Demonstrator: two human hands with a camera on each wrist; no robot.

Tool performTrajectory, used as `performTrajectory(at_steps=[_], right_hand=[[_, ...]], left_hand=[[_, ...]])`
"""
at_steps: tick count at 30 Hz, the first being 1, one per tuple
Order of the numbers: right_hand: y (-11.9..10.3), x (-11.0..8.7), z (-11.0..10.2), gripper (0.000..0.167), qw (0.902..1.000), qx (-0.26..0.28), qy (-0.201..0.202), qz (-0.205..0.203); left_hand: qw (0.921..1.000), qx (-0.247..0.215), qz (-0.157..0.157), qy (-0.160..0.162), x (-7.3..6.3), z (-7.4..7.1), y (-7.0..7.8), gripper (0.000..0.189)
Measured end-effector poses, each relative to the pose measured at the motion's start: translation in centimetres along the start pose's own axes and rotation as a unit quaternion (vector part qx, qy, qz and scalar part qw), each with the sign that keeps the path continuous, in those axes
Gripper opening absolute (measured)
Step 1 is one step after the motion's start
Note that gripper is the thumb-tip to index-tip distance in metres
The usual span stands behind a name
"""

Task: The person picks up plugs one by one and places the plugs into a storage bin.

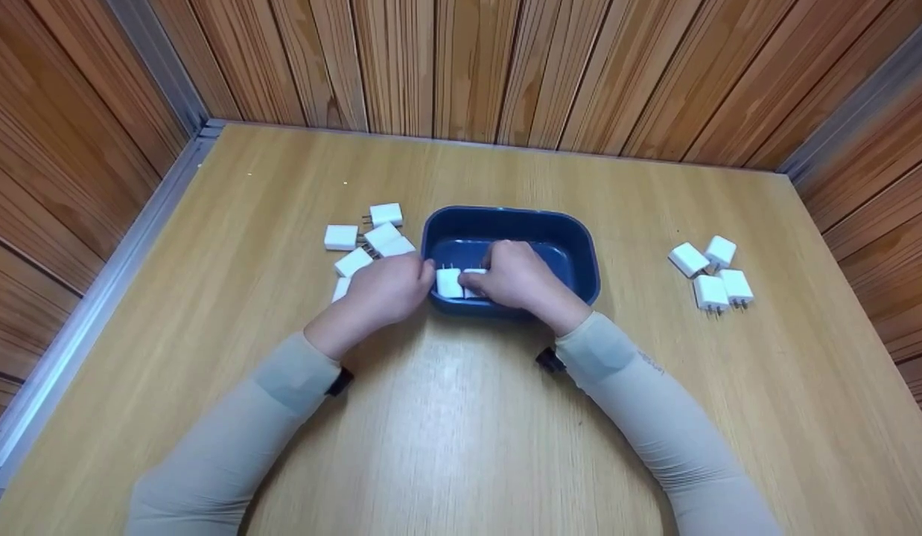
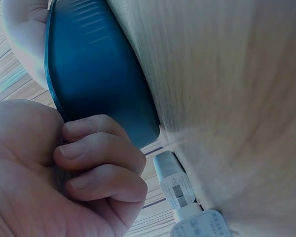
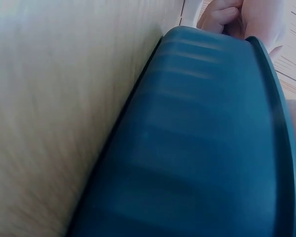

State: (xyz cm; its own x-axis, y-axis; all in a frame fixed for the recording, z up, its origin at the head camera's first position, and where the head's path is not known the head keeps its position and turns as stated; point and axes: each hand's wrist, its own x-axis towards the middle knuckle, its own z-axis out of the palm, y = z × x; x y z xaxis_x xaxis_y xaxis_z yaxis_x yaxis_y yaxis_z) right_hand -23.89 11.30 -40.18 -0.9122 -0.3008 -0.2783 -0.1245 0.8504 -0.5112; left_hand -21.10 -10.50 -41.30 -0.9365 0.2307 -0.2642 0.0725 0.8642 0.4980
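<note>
A dark blue plastic box (image 1: 591,257) stands on the table. My left hand (image 1: 390,286) is at its left end, thumb at the rim and fingers curled outside against the wall. In the left wrist view these curled fingers (image 2: 101,158) overlap the box's lower corner. My right hand (image 1: 517,272) reaches inside over the front wall, pinching a white charger plug (image 1: 473,274) that the fingers partly hide. Beside it in the box lies another white charger plug (image 1: 449,284), prongs toward the back. The right wrist view mostly shows the box's outer wall (image 3: 187,143).
Several white charger plugs (image 1: 341,237) lie loosely grouped left of the box, some partly behind my left hand. Another group of several charger plugs (image 1: 710,292) sits to the right. Wood-panelled walls (image 1: 476,74) border the table (image 1: 446,417) at the back and sides.
</note>
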Motion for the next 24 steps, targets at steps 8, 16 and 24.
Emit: performTrajectory(at_steps=[8, 16, 24], right_hand=[[0.13, 0.03, -0.06, 0.034, 1.0, 0.003, -0.009, 0.0], [0.08, -0.01, -0.14, 0.031, 0.9999, 0.001, -0.01, -0.003], [0.41, -0.27, -0.62, 0.035, 0.9998, 0.005, -0.02, 0.003]], left_hand=[[1.0, 0.008, 0.001, 0.001, -0.01, -0.01, 0.05, 0.049], [0.9999, 0.015, 0.0, 0.007, 0.03, -0.02, 0.18, 0.05], [1.0, 0.009, -0.004, -0.001, 0.06, -0.06, 0.16, 0.051]])
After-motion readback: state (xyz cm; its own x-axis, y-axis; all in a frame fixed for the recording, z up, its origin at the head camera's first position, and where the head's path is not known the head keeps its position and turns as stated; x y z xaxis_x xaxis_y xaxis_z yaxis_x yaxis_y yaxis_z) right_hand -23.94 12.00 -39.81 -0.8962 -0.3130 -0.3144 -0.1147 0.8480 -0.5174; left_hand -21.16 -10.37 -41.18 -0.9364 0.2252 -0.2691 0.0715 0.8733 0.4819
